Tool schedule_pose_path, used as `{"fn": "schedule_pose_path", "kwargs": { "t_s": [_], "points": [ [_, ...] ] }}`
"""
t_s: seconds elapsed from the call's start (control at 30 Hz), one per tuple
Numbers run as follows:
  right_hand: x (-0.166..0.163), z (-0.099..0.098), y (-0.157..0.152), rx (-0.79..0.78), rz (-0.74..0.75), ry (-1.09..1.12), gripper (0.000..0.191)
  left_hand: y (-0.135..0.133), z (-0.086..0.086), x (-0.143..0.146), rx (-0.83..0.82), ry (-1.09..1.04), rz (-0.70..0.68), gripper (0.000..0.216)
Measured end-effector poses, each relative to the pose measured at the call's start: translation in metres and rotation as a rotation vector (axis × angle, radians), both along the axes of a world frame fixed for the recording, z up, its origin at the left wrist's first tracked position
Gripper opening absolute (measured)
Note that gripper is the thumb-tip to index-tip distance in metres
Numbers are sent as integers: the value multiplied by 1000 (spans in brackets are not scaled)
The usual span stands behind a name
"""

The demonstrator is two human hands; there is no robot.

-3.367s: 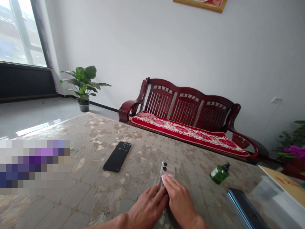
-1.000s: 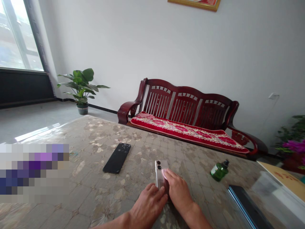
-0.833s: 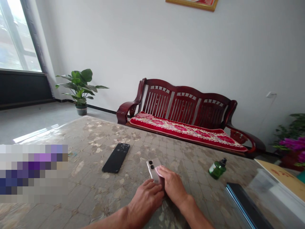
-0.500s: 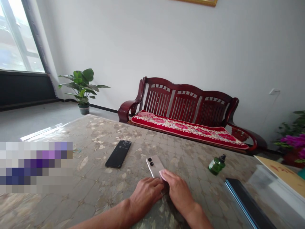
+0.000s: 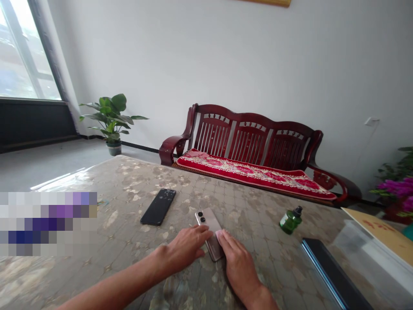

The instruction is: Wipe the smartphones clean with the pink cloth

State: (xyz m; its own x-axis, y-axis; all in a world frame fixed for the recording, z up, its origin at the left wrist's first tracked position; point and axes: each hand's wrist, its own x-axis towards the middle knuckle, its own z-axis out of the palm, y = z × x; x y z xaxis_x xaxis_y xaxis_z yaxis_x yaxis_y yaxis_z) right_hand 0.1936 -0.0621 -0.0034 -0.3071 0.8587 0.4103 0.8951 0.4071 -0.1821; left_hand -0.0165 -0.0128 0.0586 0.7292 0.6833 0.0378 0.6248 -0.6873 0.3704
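A pinkish-gold smartphone point(image 5: 215, 249) lies back up on the table, its twin dark camera rings at the far left corner. My left hand point(image 5: 185, 243) reaches over its left edge with fingers stretched out, the fingertips over its back. Along the right edge rests my right hand point(image 5: 238, 260), fingers pressed together. A small pale pink patch point(image 5: 220, 235) shows at the right fingertips; what it is I cannot make out. To the left lies a black phone point(image 5: 158, 207), screen up with light specks near its top.
The table point(image 5: 122, 245) has a patterned, glossy cover. At right stand a green pump bottle point(image 5: 290, 220), a dark, blue-edged flat object point(image 5: 335, 273) and a clear box point(image 5: 364, 254) under a tan paper item point(image 5: 380, 232). A blurred area hides the left. A wooden bench point(image 5: 248, 137) stands behind.
My left hand has moved from the phone's near end up and left to its left edge, uncovering the lower part of its back. The right hand stays at the right edge.
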Motion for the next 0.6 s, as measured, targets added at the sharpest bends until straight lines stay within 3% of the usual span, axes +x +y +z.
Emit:
{"fn": "schedule_pose_path", "kwargs": {
  "t_s": [0.13, 0.23, 0.4, 0.5, 0.6],
  "points": [
    [1, -1, 0, 16, -1, -4, 62, 27, 8, -3, 52, 128, 28, 62],
    [-1, 3, 0, 10, 5, -15, 63, 54, 3, 0, 123, 183, -80, 81],
    [-2, 9, -4, 3, -17, -64, 63, 92, -4, 10, 105, 272, -280, 94],
    [-1, 8, -9, 5, -47, -78, 66, 100, -3, 14, 46, 265, -308, 96],
    [-1, 3, -15, 20, -60, -101, 67, 96, -1, 14, 38, 192, -238, 88]
  ]
}}
